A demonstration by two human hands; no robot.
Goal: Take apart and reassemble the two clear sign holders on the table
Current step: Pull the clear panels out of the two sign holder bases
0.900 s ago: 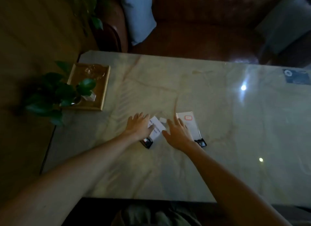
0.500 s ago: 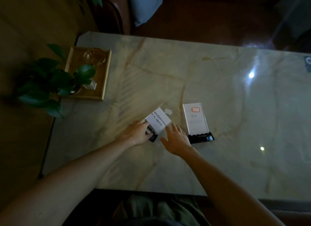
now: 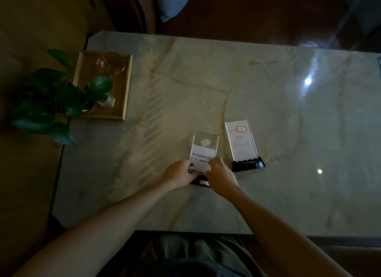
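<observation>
From the head camera, the left hand [image 3: 179, 174] and the right hand [image 3: 221, 173] are both closed around the bottom part of a clear sign holder [image 3: 204, 151] with a white WiFi paper inside, one hand on each side, and its black base [image 3: 199, 182] peeks out between them. This holder stands up near the middle of the marble table [image 3: 185, 87], a bit toward the near edge. The second clear sign holder [image 3: 241, 141] stands in its own black base [image 3: 248, 164] just beside the right hand, not touched, and a wooden tray [image 3: 125, 87] with a green plant [image 3: 61, 97] sits at the far left corner.
</observation>
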